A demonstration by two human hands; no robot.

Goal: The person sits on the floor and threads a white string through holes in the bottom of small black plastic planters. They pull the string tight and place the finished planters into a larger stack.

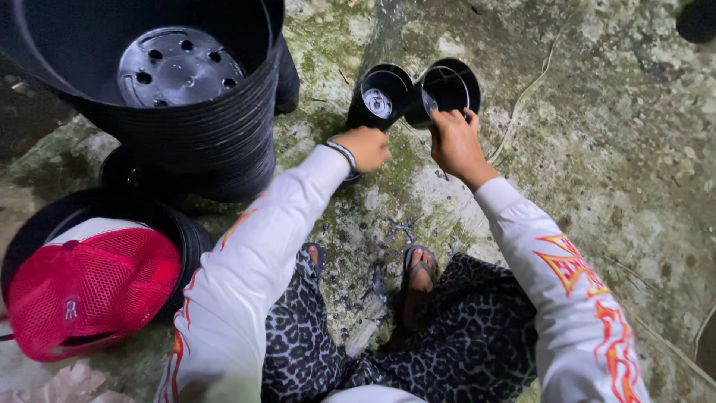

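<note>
Top center of frame: left hand point(367, 147) fisted on a small black pot point(379, 97), right hand point(453, 142) fingers pinching rim of 2nd small pot point(446, 91) beside it. Big pot stack point(186, 112) upper left, red cap point(89, 287) lower left.

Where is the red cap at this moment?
In the head view, the red cap lies at the lower left, on top of a low stack of black pots, below the tall stack of black pots and beside the person's left sleeve.
</note>
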